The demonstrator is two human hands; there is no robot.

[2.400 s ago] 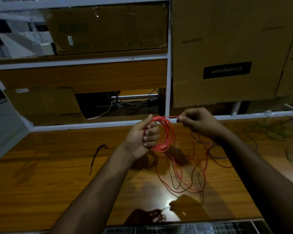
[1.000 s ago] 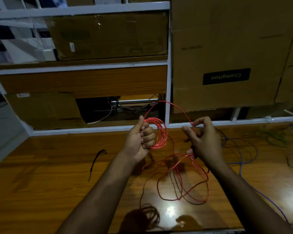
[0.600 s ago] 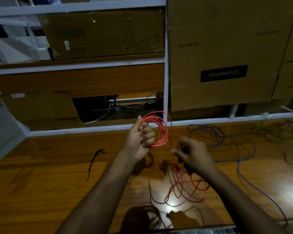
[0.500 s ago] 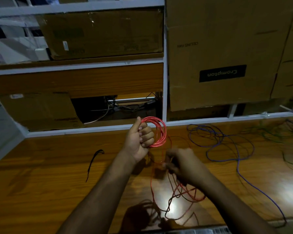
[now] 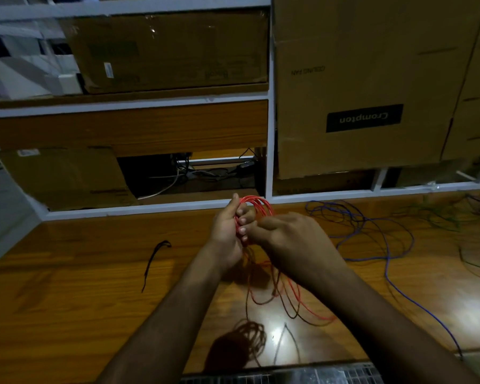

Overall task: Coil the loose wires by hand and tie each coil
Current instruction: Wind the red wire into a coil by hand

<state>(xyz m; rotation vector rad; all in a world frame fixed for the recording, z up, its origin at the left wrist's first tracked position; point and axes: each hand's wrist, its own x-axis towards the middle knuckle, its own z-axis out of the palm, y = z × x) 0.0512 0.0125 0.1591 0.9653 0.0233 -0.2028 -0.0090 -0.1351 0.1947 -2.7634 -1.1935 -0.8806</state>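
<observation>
From your head camera, the big cardboard box (image 5: 372, 79) reads "Crompton" and "CEILING FAN", both upside down. One red wire coil (image 5: 257, 207) sits raised over the wooden table (image 5: 81, 286), your left hand (image 5: 229, 231) curled around it. Your right hand (image 5: 294, 239) meets it, fingers bent; what they pinch is hidden. One blue wire (image 5: 372, 234) and one black tie (image 5: 154, 259) lie loose.

The red wire (image 5: 257, 207) is partly wound into a small coil held upright above the desk (image 5: 67, 286) — its loose remainder hangs down and sprawls in loops below. A blue wire (image 5: 372, 236) lies tangled to the right; a green wire (image 5: 438, 214) lies beyond it, uncoiled.
</observation>
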